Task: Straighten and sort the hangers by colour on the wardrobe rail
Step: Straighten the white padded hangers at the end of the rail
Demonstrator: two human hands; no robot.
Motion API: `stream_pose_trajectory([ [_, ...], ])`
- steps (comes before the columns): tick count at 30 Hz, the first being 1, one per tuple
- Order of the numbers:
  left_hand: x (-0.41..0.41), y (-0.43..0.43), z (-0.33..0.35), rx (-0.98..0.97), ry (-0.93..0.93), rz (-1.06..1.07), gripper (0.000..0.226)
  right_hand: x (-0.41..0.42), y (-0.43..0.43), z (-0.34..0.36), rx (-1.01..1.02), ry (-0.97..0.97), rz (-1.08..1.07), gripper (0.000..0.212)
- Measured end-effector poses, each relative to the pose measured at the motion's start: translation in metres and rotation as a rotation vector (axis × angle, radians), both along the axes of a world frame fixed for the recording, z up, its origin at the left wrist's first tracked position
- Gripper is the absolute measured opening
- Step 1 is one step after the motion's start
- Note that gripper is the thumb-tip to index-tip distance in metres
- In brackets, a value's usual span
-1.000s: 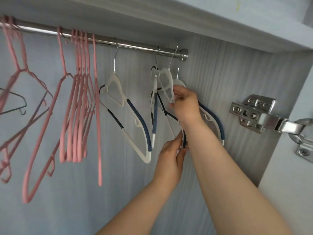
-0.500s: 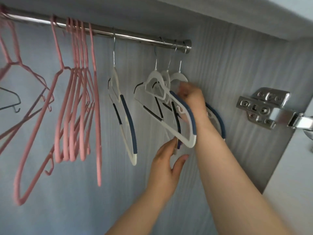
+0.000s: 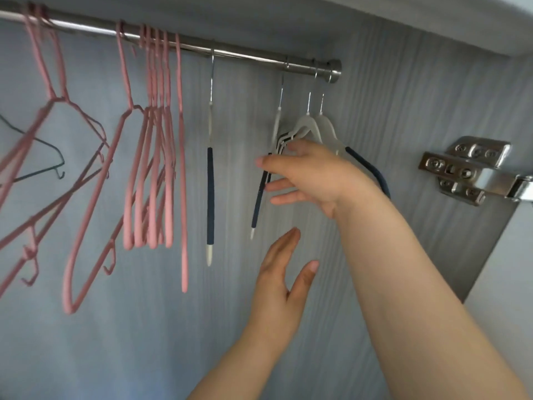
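Four white plastic hangers with navy padded shoulders [image 3: 305,128] hang on the chrome wardrobe rail [image 3: 245,57]. Three are bunched just behind the right hand [image 3: 314,177] at the rail's end, and one lone white hanger [image 3: 210,194] hangs well left of its fingers [image 3: 277,164]. Those fingers are spread wide and straight, gripping nothing; contact with the bunch cannot be confirmed. The left hand [image 3: 279,278] sits below the right, its fingers straight and apart, holding nothing. Pink coated hangers [image 3: 155,168] crowd the rail further left of both hands, several tilted. A metal door hinge [image 3: 467,171] is mounted right of the right hand
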State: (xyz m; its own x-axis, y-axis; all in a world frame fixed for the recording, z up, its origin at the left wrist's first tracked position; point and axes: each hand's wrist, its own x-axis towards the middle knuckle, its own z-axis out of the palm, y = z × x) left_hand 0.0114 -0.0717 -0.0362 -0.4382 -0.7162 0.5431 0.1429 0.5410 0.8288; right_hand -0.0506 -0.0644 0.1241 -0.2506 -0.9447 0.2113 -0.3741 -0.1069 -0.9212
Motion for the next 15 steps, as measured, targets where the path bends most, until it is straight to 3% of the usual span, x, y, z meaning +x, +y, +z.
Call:
stream_pose_trajectory([
  [1, 0.002, -0.002, -0.001, 0.063, 0.049, 0.012, 0.042, 0.003, -0.003, -0.004, 0.011, -0.041, -0.017, 0.018],
  [3, 0.006, -0.008, -0.002, 0.193, 0.144, 0.041, 0.039, 0.007, -0.014, -0.012, 0.042, -0.060, -0.049, 0.051],
  [6, 0.013, -0.013, -0.002, 0.250, 0.170, 0.082, 0.056, 0.013, -0.028, -0.024, 0.050, -0.038, -0.111, 0.067],
  [10, 0.022, -0.013, 0.001, 0.284, 0.182, 0.105, 0.075, 0.021, -0.044, -0.031, 0.032, -0.187, -0.204, 0.057],
  [15, 0.034, -0.009, 0.015, 0.182, 0.219, 0.142, 0.063, 0.023, -0.045, -0.024, -0.138, -0.413, -0.251, 0.038],
])
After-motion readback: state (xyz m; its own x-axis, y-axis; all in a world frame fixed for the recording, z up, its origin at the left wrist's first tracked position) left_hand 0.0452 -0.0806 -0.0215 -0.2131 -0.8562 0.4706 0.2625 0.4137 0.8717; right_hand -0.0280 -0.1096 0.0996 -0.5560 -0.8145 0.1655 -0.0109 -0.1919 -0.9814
